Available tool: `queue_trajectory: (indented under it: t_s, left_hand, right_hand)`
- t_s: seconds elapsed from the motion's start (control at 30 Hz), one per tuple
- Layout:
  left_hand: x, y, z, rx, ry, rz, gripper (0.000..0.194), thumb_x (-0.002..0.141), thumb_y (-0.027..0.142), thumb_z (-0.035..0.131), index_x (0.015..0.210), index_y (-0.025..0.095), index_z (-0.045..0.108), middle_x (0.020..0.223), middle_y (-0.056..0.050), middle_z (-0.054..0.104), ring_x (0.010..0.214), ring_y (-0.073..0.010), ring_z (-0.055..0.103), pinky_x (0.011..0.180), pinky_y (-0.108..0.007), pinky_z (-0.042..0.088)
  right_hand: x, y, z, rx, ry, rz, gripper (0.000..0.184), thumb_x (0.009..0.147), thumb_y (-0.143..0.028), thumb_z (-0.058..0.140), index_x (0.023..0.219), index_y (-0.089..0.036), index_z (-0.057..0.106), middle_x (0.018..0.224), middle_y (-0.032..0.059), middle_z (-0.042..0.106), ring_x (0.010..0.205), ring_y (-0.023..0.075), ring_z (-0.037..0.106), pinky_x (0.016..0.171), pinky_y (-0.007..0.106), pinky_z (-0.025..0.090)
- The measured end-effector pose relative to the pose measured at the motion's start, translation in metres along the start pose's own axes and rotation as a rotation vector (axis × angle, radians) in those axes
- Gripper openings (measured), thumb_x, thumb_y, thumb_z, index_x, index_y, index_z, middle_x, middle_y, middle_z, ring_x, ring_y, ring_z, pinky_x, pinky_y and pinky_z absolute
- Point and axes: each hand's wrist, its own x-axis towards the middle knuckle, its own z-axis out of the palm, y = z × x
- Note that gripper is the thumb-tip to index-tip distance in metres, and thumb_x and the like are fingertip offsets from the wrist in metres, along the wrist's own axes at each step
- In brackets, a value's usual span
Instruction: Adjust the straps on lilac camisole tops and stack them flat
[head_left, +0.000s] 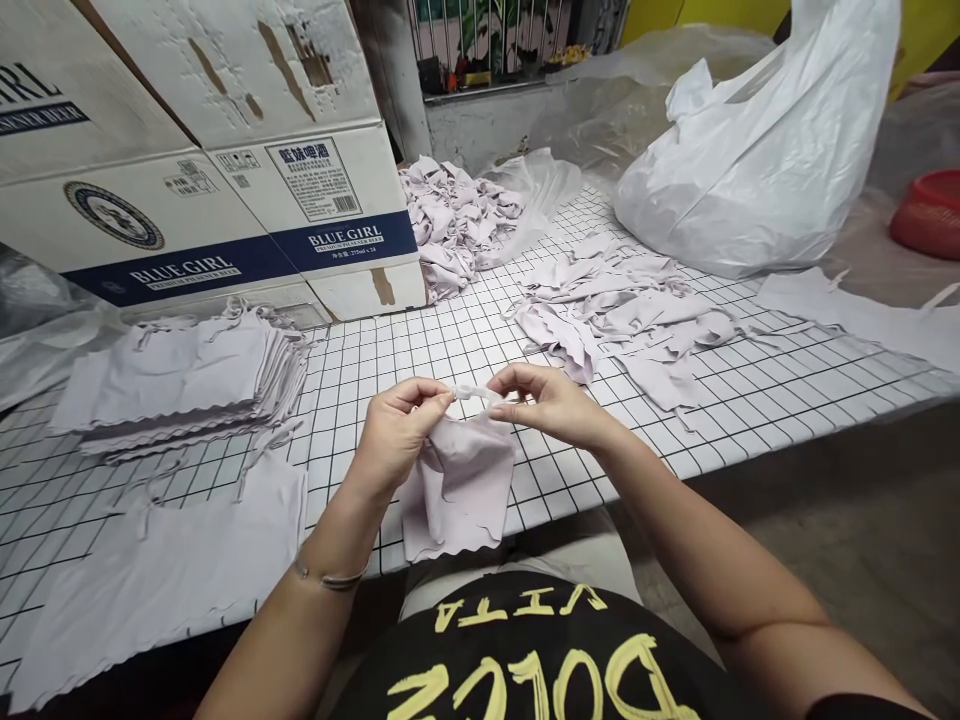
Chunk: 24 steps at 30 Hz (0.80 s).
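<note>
My left hand and my right hand both pinch the top edge of a small pale lilac fabric piece above the near edge of the white grid-tiled table. A thin strap of the piece stretches between my fingertips, and the scalloped cloth hangs down below them. A flat stack of the same fabric pieces lies to the left of my left hand. A loose heap of unsorted pieces lies beyond my right hand.
Blue Girl beer cartons stand at the back left. Another fabric heap spills from a clear bag behind them. A large white plastic bag sits at the back right, with a red basin beyond. Flat pieces lie near left.
</note>
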Motion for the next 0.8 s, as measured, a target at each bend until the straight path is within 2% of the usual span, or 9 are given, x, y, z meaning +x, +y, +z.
queue_trajectory:
  t_s: [0.1,0.2,0.27,0.33,0.37,0.43,0.5,0.63,0.8]
  left_hand:
    - [-0.002,0.000,0.004,0.034,-0.074,0.033,0.015,0.072,0.029,0.076,0.074,0.015,0.070,0.079,-0.003,0.067,0.072,-0.0124,0.057,0.067,-0.022,0.044]
    - [-0.003,0.000,0.005,0.037,-0.098,0.029,0.015,0.072,0.028,0.076,0.074,0.015,0.070,0.076,-0.002,0.065,0.069,-0.0110,0.056,0.064,-0.021,0.044]
    - [-0.003,0.002,0.004,0.046,-0.103,0.017,0.014,0.072,0.028,0.076,0.073,0.015,0.070,0.073,-0.001,0.064,0.066,-0.0096,0.054,0.061,-0.020,0.042]
    - [-0.004,0.004,0.003,0.059,-0.114,0.014,0.014,0.072,0.027,0.076,0.073,0.014,0.070,0.071,-0.001,0.064,0.064,-0.0093,0.054,0.060,-0.019,0.043]
    - [-0.004,0.006,0.003,0.066,-0.122,0.016,0.013,0.072,0.026,0.075,0.073,0.014,0.070,0.070,-0.001,0.065,0.064,-0.0095,0.055,0.060,-0.019,0.043]
    - [-0.005,0.008,0.004,0.079,-0.145,0.025,0.013,0.073,0.026,0.075,0.073,0.014,0.069,0.069,-0.001,0.066,0.064,-0.0107,0.058,0.060,-0.020,0.045]
    - [-0.007,0.010,0.004,0.085,-0.180,0.032,0.012,0.075,0.025,0.073,0.073,0.014,0.069,0.070,-0.003,0.068,0.066,-0.0127,0.062,0.063,-0.021,0.048]
    - [-0.008,0.010,0.004,0.115,-0.223,0.037,0.013,0.076,0.026,0.070,0.074,0.013,0.069,0.072,-0.004,0.069,0.068,-0.0148,0.063,0.066,-0.024,0.050]
    - [-0.003,0.006,0.002,0.139,-0.178,0.048,0.014,0.073,0.027,0.073,0.072,0.013,0.068,0.069,-0.002,0.066,0.066,-0.0123,0.059,0.062,-0.022,0.046]
  right_hand:
    - [0.007,-0.001,0.010,0.208,-0.132,-0.042,0.047,0.079,-0.037,0.081,0.118,-0.019,0.062,0.112,0.0073,0.061,0.105,0.0219,0.057,0.091,0.036,0.050]
    - [0.014,-0.001,0.016,0.204,-0.101,-0.058,0.034,0.084,-0.041,0.077,0.105,-0.018,0.066,0.100,0.0066,0.062,0.098,0.0216,0.059,0.090,0.039,0.050]
    - [0.016,0.000,0.016,0.066,-0.032,-0.131,0.027,0.082,-0.039,0.079,0.095,-0.019,0.069,0.106,0.0068,0.060,0.107,0.0235,0.055,0.097,0.041,0.045]
    - [0.017,-0.001,0.015,0.029,-0.040,-0.191,0.024,0.081,-0.036,0.081,0.094,-0.019,0.069,0.110,0.0065,0.059,0.112,0.0233,0.052,0.100,0.040,0.042]
    - [0.017,-0.002,0.014,0.079,-0.085,-0.179,0.024,0.082,-0.036,0.080,0.095,-0.019,0.068,0.106,0.0064,0.061,0.106,0.0221,0.055,0.096,0.039,0.045]
    - [0.016,-0.003,0.015,0.240,-0.182,-0.091,0.026,0.085,-0.037,0.078,0.093,-0.016,0.065,0.087,0.0041,0.063,0.082,0.0179,0.061,0.078,0.034,0.052]
    - [0.015,-0.005,0.017,0.344,-0.216,-0.005,0.029,0.084,-0.038,0.078,0.086,-0.015,0.062,0.076,0.0014,0.060,0.068,0.0145,0.058,0.068,0.030,0.052]
    - [0.013,-0.006,0.019,0.415,-0.263,0.035,0.030,0.085,-0.036,0.079,0.081,-0.014,0.058,0.084,0.0038,0.063,0.075,0.0136,0.059,0.075,0.028,0.050]
    - [0.011,0.000,0.016,0.440,-0.267,0.131,0.034,0.084,-0.038,0.079,0.095,-0.013,0.059,0.076,0.0039,0.064,0.066,0.0126,0.058,0.054,0.019,0.042]
